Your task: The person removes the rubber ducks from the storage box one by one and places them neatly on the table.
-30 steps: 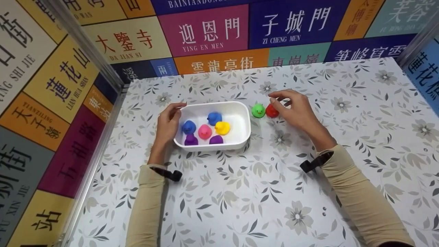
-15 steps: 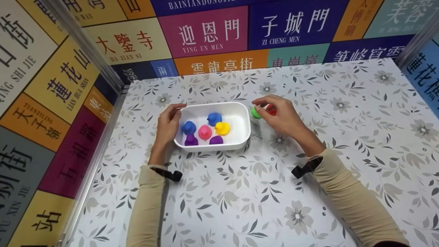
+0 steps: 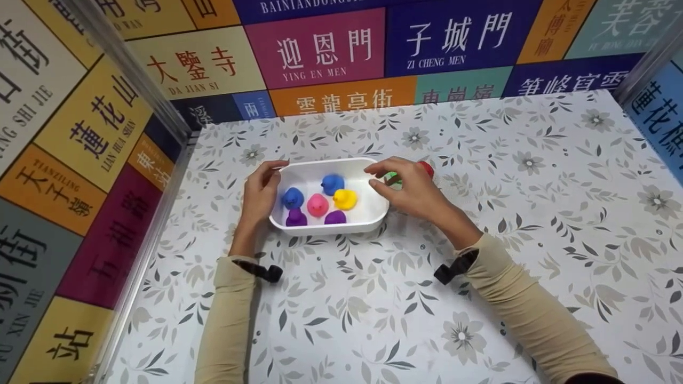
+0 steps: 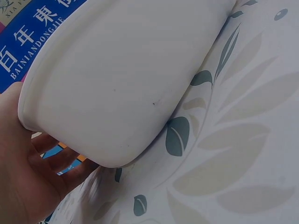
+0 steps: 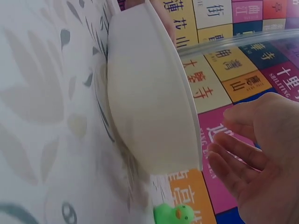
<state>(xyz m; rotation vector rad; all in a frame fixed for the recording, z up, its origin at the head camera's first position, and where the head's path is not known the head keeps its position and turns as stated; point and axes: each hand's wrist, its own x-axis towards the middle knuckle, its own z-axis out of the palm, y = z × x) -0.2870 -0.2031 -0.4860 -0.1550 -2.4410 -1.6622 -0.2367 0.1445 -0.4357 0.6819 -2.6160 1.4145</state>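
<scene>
A white plastic tub point(image 3: 363, 226) stands on the table with several small rubber ducks inside, among them a pink duck point(image 3: 318, 205), a yellow duck point(image 3: 345, 199) and a blue duck point(image 3: 333, 184). My left hand point(image 3: 260, 192) holds the tub's left end, its fingers curved round the corner. Over the tub's right rim hovers my right hand point(image 3: 413, 186), fingers loosely bent and nothing between them; the right wrist view shows it apart from the tub. Behind that hand, mostly hidden in the head view, are a green duck point(image 5: 173, 213) and a red duck point(image 3: 427, 169).
A white cloth with a grey leaf and flower pattern covers the table point(image 3: 352, 304). Colourful panels with writing, such as the magenta panel point(image 3: 323, 53), rise behind the table and along its left and right sides.
My right hand has moved left from above the red duck, past the green duck, to the tub's right rim. The left hand, tub and ducks stay where they were.
</scene>
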